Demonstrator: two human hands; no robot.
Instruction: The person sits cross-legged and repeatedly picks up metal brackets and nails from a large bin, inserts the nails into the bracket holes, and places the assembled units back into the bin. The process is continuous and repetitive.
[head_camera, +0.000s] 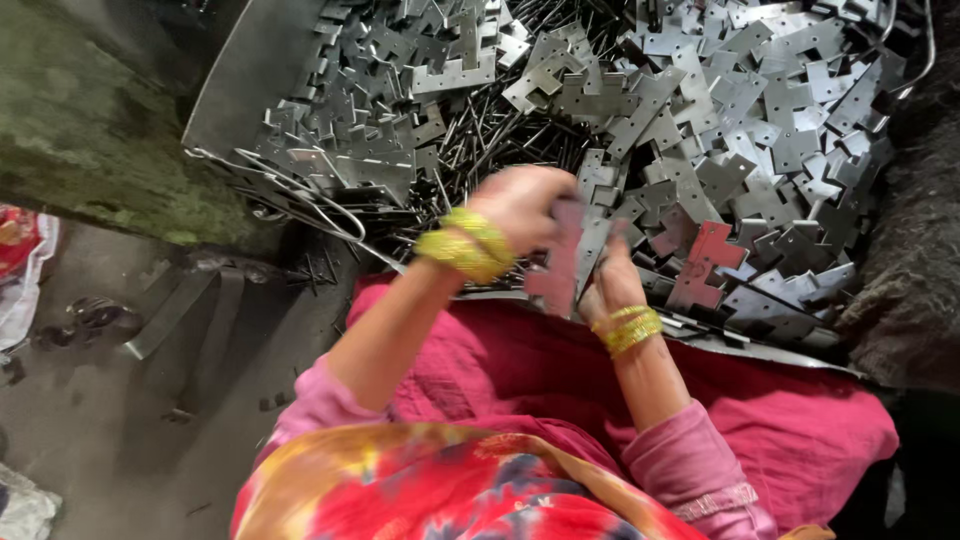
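My left hand (522, 205), with yellow bangles at the wrist, is closed on a flat grey metal hinge plate (563, 262) held upright over my lap. My right hand (612, 280), also wearing yellow bangles, grips the same plate from the right side; motion blur hides the fingers. Just beyond both hands lies a big heap of similar metal hinge plates (740, 130) mixed with thin dark metal pins (480, 140).
The heap sits in a wide metal tray (235, 85) with a wire rim. My pink clothing (560, 390) fills the lower middle. A mossy wall (90, 140) and grey floor (120, 420) with scattered scraps lie at left. Dark fabric (915, 270) borders the right.
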